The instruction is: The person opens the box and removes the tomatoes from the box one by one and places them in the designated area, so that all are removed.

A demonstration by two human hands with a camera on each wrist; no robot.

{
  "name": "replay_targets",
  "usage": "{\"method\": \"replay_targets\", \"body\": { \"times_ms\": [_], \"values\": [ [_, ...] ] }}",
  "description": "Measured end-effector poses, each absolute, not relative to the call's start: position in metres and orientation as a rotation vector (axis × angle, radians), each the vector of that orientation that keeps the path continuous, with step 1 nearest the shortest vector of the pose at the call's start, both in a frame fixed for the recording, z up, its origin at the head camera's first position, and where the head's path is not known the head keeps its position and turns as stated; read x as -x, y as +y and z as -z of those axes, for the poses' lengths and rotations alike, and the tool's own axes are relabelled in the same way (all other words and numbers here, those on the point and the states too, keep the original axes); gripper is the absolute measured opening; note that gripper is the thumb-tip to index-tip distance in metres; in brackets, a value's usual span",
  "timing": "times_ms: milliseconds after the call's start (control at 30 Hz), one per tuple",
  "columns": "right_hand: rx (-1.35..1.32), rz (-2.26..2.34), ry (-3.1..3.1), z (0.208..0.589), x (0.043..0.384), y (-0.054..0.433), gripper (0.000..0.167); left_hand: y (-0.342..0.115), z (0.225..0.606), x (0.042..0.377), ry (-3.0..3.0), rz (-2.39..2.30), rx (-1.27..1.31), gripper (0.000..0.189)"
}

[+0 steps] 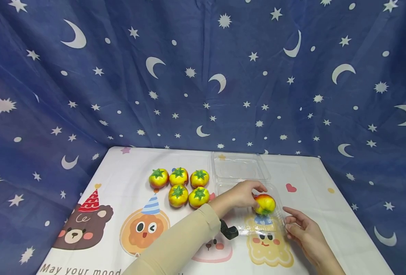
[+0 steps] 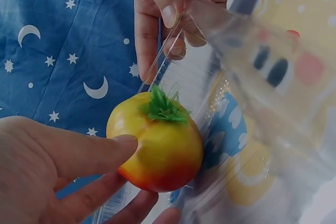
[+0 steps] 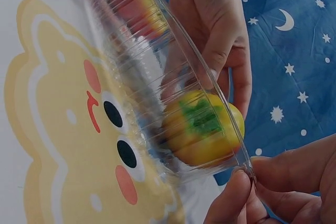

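Note:
A yellow-and-red tomato-like fruit [image 1: 265, 204] with a green leafy top is in my left hand [image 1: 242, 194], thumb on one side and fingers on the other. It sits at the right side of the clear plastic clamshell box [image 1: 244, 231], whose lid [image 1: 237, 168] lies folded back. My right hand [image 1: 304, 233] is at the box's right edge; in the right wrist view, its thumb [image 3: 237, 190] and forefinger pinch the rim corner. Another red-and-yellow fruit [image 3: 144, 9] shows through the box wall there. My left hand and forearm hide part of the box.
Several matching fruits [image 1: 178, 196] stand in two rows on the printed white tablecloth [image 1: 113, 179], left of the box. A black device [image 1: 228, 231] is by my left wrist. Behind the table hangs a blue curtain [image 1: 175, 91] with moons and stars.

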State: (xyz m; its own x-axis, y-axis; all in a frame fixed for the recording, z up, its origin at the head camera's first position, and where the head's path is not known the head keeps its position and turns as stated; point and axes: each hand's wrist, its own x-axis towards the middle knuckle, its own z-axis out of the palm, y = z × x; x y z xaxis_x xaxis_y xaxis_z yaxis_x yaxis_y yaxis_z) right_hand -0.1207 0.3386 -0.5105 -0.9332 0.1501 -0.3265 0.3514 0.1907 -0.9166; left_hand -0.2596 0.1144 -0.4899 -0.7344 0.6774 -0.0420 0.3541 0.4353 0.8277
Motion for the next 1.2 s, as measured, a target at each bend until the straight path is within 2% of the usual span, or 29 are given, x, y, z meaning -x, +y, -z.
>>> {"method": "replay_targets", "body": {
  "times_ms": [233,833,1200],
  "values": [
    [-0.484,1.856,2.285,0.512,0.121,0.34,0.067,0.117,0.493,0.258,2.279,-1.252,-0.833,0.063],
    [-0.467,1.876,2.291,0.514,0.12,0.342,0.067,0.113,0.493,0.257,2.252,-1.271,-0.838,0.061],
    [-0.47,1.843,2.303,0.515,0.121,0.34,0.067,0.106,0.492,0.255,2.147,-1.395,-0.753,0.058]
  ]
}}
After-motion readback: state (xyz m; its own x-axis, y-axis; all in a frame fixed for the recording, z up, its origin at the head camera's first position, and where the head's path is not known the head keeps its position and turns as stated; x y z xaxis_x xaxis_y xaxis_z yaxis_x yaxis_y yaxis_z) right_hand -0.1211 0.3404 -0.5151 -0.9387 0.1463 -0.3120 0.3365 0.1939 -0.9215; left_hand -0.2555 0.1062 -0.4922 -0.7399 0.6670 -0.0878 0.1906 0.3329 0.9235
